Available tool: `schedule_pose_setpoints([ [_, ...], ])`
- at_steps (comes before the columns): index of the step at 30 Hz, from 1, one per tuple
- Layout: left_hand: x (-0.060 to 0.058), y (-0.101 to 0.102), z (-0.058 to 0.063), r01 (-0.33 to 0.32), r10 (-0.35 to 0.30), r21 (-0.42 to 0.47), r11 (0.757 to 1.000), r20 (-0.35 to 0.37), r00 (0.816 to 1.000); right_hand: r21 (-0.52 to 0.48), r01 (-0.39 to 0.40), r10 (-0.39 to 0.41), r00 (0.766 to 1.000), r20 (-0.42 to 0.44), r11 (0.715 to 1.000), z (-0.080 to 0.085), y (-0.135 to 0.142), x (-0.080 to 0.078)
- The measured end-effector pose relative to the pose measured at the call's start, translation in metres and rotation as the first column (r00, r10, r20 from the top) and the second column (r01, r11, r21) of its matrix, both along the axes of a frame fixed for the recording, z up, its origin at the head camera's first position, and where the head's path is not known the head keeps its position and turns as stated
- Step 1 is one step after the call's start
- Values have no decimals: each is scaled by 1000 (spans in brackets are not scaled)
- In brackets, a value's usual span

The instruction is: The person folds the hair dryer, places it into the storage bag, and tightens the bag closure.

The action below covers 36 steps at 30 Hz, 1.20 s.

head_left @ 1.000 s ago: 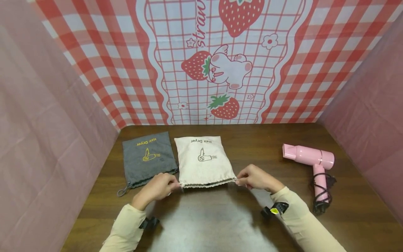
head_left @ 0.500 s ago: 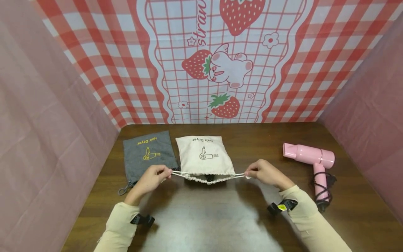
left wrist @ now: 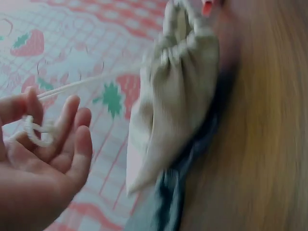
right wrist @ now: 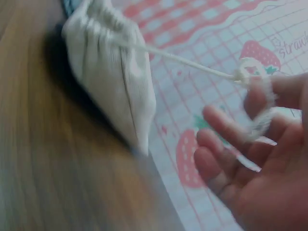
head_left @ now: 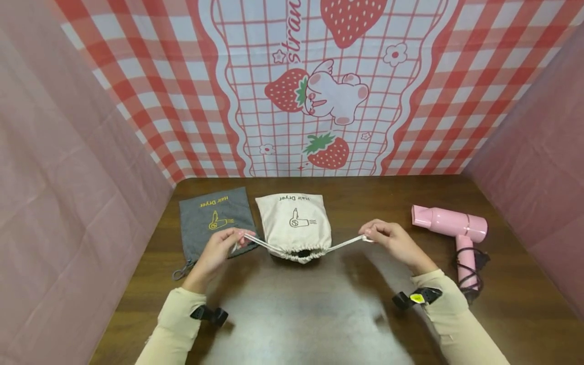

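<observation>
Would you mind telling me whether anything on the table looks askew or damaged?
Nothing looks spilled or damaged. The gray bag lies slightly askew beside the white bag, and the lettering on both reads upside down in the head view.

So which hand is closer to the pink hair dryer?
Right. The right hand is between the white bag and the pink hair dryer; the left hand is on the white bag's other side, near the gray bag.

1. Brown wood table [head_left: 292,314], cream bag [head_left: 297,230] on it.
2. Gray bag [head_left: 216,228]: flat, just left of cream bag.
3. Pink hair dryer [head_left: 451,223]: well right of cream bag, black cord [head_left: 481,260] round handle [head_left: 463,244].
</observation>
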<state>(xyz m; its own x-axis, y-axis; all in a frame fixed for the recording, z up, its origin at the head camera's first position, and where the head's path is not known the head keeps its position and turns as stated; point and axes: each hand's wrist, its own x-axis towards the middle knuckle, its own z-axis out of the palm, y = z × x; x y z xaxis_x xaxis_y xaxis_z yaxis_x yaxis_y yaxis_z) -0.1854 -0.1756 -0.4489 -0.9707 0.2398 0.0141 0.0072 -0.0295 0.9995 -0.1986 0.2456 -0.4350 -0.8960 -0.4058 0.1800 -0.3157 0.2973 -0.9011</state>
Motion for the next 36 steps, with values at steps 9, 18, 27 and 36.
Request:
schedule_pose_setpoints([
  [9, -7, 32, 4, 190, -286, 602, 775, 67, 956, -720, -198, 439, 884, 162, 665, -9, -41, -2],
  [18, -12, 20, -12, 10, -212, 609, 793, 260, 942, -665, 112, 269, 856, 442, 739, -31, -29, 0],
  [27, -10, -1, -16, 50, -136, 427, 903, 172, 976, -460, 237, -25, 907, 420, 856, -33, -10, 4],
  [36, -20, 24, -12, 1, -2, 81, 997, 6, 1000, 22, 441, -433, 888, -153, 897, -12, -15, -6],
])
